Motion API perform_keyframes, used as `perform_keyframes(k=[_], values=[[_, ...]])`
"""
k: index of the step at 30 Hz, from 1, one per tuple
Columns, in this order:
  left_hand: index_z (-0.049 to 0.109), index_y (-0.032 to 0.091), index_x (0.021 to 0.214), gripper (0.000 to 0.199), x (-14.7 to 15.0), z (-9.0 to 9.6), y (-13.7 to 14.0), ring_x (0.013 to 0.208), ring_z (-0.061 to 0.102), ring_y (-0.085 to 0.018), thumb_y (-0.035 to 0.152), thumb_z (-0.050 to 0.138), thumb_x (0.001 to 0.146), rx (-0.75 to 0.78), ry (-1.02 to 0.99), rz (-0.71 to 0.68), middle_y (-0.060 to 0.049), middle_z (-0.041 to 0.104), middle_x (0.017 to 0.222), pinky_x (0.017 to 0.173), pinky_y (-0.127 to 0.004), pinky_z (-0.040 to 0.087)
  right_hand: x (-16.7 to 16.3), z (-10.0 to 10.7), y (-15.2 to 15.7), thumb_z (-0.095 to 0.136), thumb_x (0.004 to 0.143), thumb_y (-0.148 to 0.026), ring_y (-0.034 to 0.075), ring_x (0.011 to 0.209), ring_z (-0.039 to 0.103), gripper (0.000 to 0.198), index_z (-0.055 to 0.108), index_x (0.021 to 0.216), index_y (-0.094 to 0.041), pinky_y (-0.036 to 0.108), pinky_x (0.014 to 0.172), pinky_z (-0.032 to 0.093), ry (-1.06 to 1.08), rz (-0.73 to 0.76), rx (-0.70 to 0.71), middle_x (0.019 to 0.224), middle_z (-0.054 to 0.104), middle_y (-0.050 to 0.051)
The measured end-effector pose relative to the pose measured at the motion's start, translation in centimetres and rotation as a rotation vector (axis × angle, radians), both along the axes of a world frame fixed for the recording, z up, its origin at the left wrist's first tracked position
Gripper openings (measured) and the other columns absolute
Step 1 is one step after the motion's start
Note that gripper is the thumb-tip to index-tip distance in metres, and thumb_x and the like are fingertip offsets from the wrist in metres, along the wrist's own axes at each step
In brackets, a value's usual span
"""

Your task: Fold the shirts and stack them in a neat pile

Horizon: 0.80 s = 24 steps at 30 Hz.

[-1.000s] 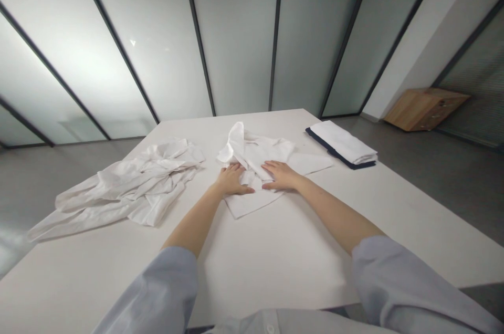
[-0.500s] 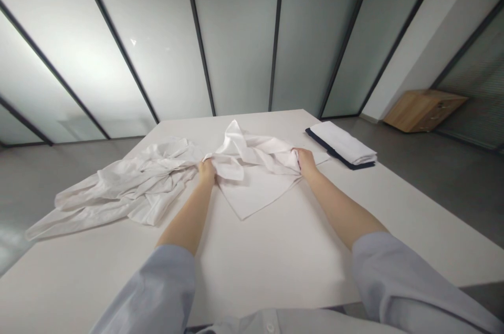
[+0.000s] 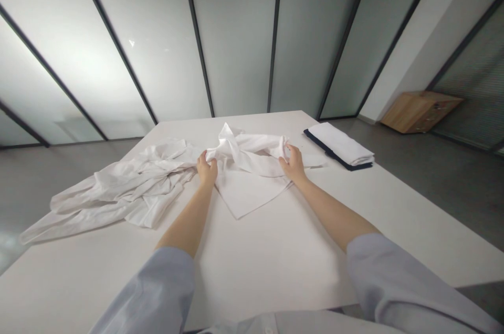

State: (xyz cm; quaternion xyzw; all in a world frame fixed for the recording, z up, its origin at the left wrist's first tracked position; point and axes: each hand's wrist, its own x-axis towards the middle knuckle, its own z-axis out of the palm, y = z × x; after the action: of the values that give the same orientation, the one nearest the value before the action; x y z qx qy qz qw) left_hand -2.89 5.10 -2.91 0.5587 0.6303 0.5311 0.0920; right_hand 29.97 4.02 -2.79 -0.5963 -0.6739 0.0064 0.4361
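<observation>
A bunched white cloth point(image 3: 255, 154) lies across the middle of the table between my two hands; whether it is a shirt or another garment I cannot tell. My left hand point(image 3: 207, 168) has its left end between thumb and fingers. At the other end, my right hand point(image 3: 293, 163) has the raised edge between a thumb and fingers that are curved and loosely apart. Below the bunched part, a flat white piece of fabric point(image 3: 248, 192) spreads toward me, ending in a pointed corner. Whether the two are one piece is hidden by the folds.
Crumpled white garments point(image 3: 137, 181) lie in a heap on the left, reaching close to my left hand. On the right, a folded white cloth point(image 3: 342, 142) rests on a dark navy one point(image 3: 360, 166). The white table point(image 3: 268, 260) extends around them. A wooden cabinet point(image 3: 417, 112) stands beyond it.
My right hand has moved left with the cloth's right end, and its fingers have loosened. My left hand's fingers are more upright. The bunched cloth spans less width between the hands.
</observation>
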Motion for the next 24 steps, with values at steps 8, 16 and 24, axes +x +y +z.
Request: perform_keyframes(k=[8, 16, 24], values=[[0.064, 0.018, 0.106, 0.029, 2.0, 1.8, -2.2, 0.120, 0.049, -0.030, 0.022, 0.053, 0.080, -0.071, 0.389, 0.054, -0.014, 0.056, 0.124, 0.104, -0.045, 0.038, -3.3, 0.9, -2.5, 0.053, 0.087, -0.037, 0.031, 0.119, 0.047, 0.043, 0.058, 0.124, -0.015, 0.042, 0.101, 0.035, -0.454, 0.165, -0.148, 0.126, 0.058, 0.016], [0.044, 0.025, 0.140, 0.063, 5.3, 2.6, -4.7, 0.144, 0.021, -0.032, 0.032, 0.059, 0.079, -0.015, 0.849, -0.340, -0.008, 0.027, 0.157, 0.113, -0.048, 0.023, -4.4, 1.9, -2.4, 0.041, 0.091, -0.020, 0.024, 0.091, 0.061, 0.029, 0.069, 0.084, -0.015, 0.035, 0.085, 0.042, -0.456, 0.224, -0.309, 0.094, 0.070, 0.013], [0.069, 0.025, 0.101, 0.034, 4.7, 1.5, -3.4, 0.119, 0.051, -0.028, 0.011, 0.053, 0.074, -0.144, 0.667, -0.375, -0.008, 0.063, 0.118, 0.102, -0.042, 0.040, -7.4, 2.6, -4.4, 0.037, 0.095, -0.033, 0.021, 0.092, 0.061, 0.033, 0.068, 0.095, -0.020, 0.033, 0.084, 0.046, -0.057, 0.653, -0.252, 0.097, 0.070, 0.006]])
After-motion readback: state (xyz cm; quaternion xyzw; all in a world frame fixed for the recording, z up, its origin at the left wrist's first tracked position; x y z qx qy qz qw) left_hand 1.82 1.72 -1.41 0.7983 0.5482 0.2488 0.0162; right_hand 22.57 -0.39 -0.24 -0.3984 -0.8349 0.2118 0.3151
